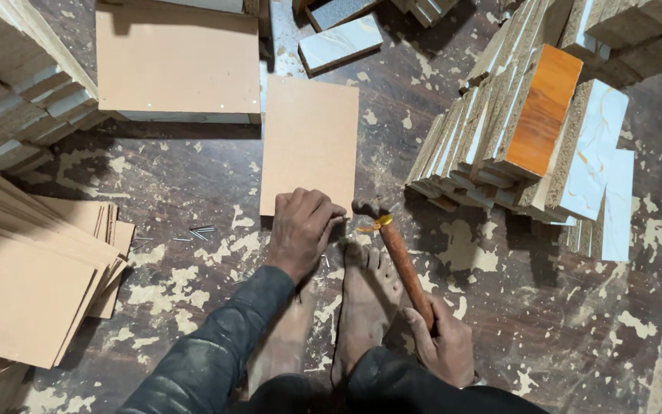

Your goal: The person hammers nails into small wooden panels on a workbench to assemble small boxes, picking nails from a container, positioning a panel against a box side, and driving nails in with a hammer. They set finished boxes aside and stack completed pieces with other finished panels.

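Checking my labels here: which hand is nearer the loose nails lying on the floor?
Left. The left hand rests on the near edge of the brown board, just right of the nails; the right hand grips the hammer handle, farther right.

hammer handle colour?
Reddish-brown hammer handle, yellow band near the head; head view, held in right hand.
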### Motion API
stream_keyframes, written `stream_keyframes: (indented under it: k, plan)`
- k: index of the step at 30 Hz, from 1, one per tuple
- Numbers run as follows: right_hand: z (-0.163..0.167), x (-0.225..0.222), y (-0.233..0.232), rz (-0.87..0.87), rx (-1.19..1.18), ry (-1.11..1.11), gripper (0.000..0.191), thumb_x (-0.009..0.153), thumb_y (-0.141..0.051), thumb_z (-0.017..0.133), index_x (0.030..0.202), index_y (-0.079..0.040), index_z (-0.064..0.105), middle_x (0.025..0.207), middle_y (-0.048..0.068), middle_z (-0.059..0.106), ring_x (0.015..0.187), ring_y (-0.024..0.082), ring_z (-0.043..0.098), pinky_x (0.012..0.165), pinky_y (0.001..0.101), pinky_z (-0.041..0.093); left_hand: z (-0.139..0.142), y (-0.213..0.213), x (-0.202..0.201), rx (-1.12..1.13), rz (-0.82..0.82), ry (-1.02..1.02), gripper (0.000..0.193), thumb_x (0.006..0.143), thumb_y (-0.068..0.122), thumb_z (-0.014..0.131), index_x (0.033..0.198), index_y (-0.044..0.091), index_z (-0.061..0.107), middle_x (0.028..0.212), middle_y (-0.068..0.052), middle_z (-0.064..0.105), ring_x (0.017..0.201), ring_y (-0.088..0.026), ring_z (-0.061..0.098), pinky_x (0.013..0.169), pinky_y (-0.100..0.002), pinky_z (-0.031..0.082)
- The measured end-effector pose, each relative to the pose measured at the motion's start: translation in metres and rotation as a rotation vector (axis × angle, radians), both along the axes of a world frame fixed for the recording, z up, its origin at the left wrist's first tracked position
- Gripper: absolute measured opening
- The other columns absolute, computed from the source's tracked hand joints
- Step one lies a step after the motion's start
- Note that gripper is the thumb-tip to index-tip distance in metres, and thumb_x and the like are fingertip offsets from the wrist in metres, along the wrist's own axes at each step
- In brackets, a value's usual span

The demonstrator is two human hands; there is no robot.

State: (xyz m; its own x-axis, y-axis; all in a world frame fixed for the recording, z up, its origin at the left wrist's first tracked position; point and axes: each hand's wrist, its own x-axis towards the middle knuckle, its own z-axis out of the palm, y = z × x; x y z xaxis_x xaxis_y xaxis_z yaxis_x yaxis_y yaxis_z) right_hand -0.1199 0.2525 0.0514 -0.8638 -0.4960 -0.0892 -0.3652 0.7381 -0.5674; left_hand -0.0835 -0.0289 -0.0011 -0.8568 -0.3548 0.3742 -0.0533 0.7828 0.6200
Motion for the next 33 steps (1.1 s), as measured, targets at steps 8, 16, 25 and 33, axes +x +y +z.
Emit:
stream_keyframes:
  k: [8, 16, 25, 33]
  plan:
    - [-0.012, 0.005, 0.005, 0.078, -0.022, 0.08, 0.021, 0.093, -0.024, 0.069, 0.108, -0.009, 0.067, 0.072, 0.015, 0.068, 0.061, 0.033, 0.07, 0.054, 0.0424, 0.052, -0.007, 0.003, 0.0, -0.019, 0.045, 0.034, 0.018, 0.083, 0.016, 0.079, 0.099, 0.015, 0.072, 0.098, 0.002, 0.064, 0.098, -0.02, 0.057, 0.088, -0.041, 0.037]
    - [-0.02, -0.002, 0.012, 0.107, 0.052, 0.136, 0.02, 0.092, -0.023, 0.071, 0.103, -0.007, 0.067, 0.067, 0.016, 0.065, 0.058, 0.036, 0.068, 0.053, 0.0454, 0.051, -0.009, 0.005, 0.0, 0.007, 0.054, 0.018, 0.016, 0.083, 0.016, 0.079, 0.099, 0.017, 0.073, 0.096, 0.004, 0.065, 0.097, -0.019, 0.057, 0.089, -0.041, 0.036]
    - [-0.054, -0.01, 0.029, 0.151, 0.161, 0.09, 0.027, 0.095, -0.027, 0.063, 0.107, -0.002, 0.063, 0.069, 0.018, 0.066, 0.059, 0.038, 0.066, 0.053, 0.0493, 0.049, -0.02, 0.007, -0.003, -0.02, 0.064, -0.025, 0.017, 0.083, 0.018, 0.081, 0.099, 0.018, 0.073, 0.097, 0.003, 0.066, 0.096, -0.018, 0.057, 0.091, -0.039, 0.037]
    - [-0.09, -0.029, 0.044, -0.224, -0.16, -0.65, 0.037, 0.11, -0.03, 0.054, 0.102, 0.002, 0.069, 0.07, 0.017, 0.064, 0.06, 0.028, 0.058, 0.055, 0.0434, 0.047, 0.006, -0.001, 0.005, 0.071, 0.024, -0.132, 0.026, 0.086, 0.021, 0.08, 0.11, 0.013, 0.072, 0.103, -0.003, 0.063, 0.1, -0.023, 0.056, 0.092, -0.042, 0.04]
